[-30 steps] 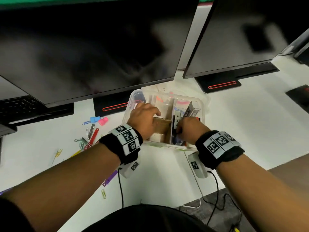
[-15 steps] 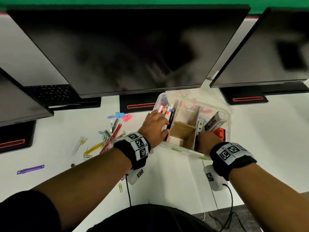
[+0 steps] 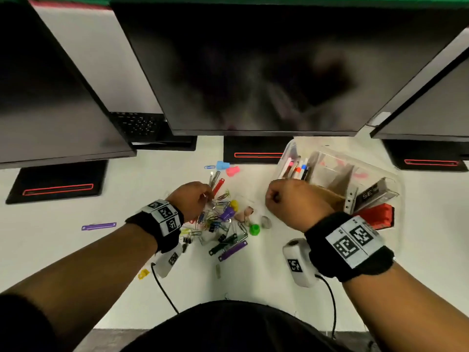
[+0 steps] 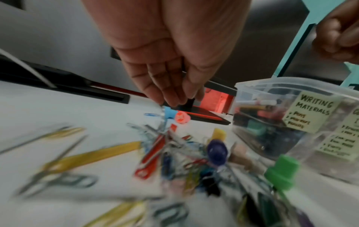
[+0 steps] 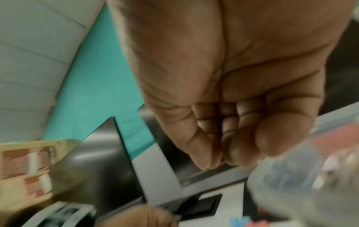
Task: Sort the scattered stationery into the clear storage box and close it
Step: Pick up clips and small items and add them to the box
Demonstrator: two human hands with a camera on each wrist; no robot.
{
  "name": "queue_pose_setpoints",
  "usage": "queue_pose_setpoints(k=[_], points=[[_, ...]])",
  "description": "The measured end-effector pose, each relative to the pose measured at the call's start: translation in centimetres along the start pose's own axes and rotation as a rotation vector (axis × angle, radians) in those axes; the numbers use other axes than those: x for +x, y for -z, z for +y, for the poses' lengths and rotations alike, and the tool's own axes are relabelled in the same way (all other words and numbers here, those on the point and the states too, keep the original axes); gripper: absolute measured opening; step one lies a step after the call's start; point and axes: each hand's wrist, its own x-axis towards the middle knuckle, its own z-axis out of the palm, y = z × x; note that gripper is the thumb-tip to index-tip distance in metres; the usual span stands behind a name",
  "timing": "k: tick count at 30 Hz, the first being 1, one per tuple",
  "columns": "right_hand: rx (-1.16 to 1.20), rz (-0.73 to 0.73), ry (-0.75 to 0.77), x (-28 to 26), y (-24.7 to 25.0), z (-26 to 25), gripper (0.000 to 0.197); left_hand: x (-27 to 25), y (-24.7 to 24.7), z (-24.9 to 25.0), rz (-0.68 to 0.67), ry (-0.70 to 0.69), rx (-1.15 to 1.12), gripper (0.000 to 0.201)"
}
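The clear storage box (image 3: 289, 151) stands open at the right, with cardboard dividers (image 3: 338, 179), pens (image 3: 298, 169), a black packet (image 3: 375, 193) and a red item (image 3: 378, 215) inside. A note on its wall (image 4: 310, 112) reads "Writing materials". A pile of paper clips and binder clips (image 3: 220, 221) lies on the white desk left of the box. My left hand (image 3: 193, 199) hovers over the pile's far edge, fingers (image 4: 170, 95) pointing down and holding nothing I can see. My right hand (image 3: 284, 199) is curled into an empty fist by the box's near-left corner.
Three dark monitors on black stands (image 3: 253, 153) line the back of the desk. A blue cap (image 3: 222, 165) and a pink cap (image 3: 233, 170) lie beyond the pile, a green cap (image 3: 254, 229) near it, and a purple strip (image 3: 99, 226) far left.
Both hands have come out of the box. The left hand moved left to the clip pile; the right hand drew back to the box's near-left corner and curled up. The view swung left.
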Motion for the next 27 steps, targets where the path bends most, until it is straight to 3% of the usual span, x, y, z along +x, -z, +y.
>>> queue_pose_setpoints(k=[3,10,17,22,27], points=[[-0.097,-0.13,0.123,0.7,-4.7,-1.7,0.018,-1.9,0.1,-2.9,-0.064,0.047,0.055,0.027],[-0.225,-0.225,-0.107,2.2,-10.9,-0.5,0.051,-6.0,-0.3,-8.7,-0.148,0.169,0.059,0.028],[-0.129,-0.186,-0.263,3.8,-12.7,-0.1,0.042,-7.5,-0.1,-11.6,-0.078,0.24,0.052,0.025],[-0.05,-0.192,-0.258,4.9,-13.4,-1.3,0.04,-8.7,0.7,-12.8,-0.005,0.288,-0.03,0.026],[0.04,-0.143,-0.136,6.0,-14.0,-2.6,0.039,-9.0,1.7,-13.9,-0.017,0.349,-0.066,0.028]])
